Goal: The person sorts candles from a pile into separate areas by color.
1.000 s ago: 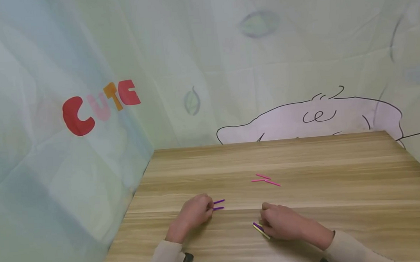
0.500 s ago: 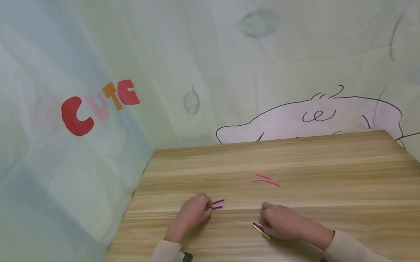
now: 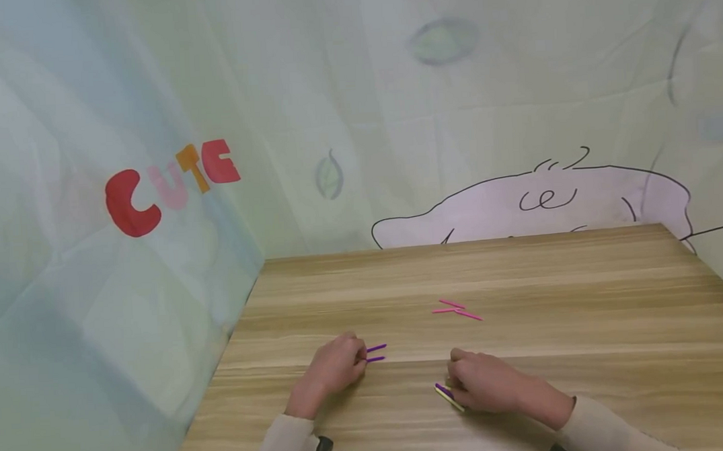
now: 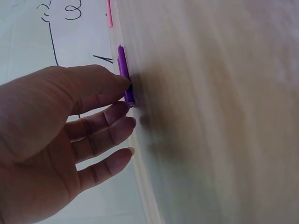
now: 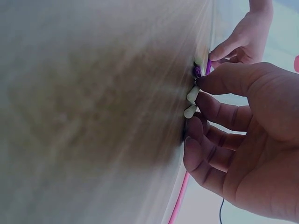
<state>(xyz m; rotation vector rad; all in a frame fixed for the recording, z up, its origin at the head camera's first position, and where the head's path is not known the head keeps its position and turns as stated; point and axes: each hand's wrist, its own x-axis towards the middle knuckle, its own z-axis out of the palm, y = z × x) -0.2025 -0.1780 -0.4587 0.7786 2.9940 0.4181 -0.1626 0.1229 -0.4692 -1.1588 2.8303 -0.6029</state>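
Two thin purple sticks (image 3: 376, 348) stick out side by side from the fingertips of my left hand (image 3: 336, 362), low over the wooden table. The left wrist view has thumb and index finger pinching a purple stick (image 4: 124, 67), other fingers loosely bent. To the right, my right hand (image 3: 486, 383) is curled at the tabletop over another purple stick (image 3: 443, 390) and a yellow stick (image 3: 448, 399). In the right wrist view, its thumb tip meets the purple stick's end (image 5: 197, 71), and pale yellow stick ends (image 5: 192, 94) poke out by the fingertips.
Beyond the hands, several pink sticks (image 3: 470, 314) lie close together on the wooden table (image 3: 582, 290). A printed cloth backdrop (image 3: 343, 71) rises behind the table and along its left side, with coloured letters (image 3: 133, 203) on it.
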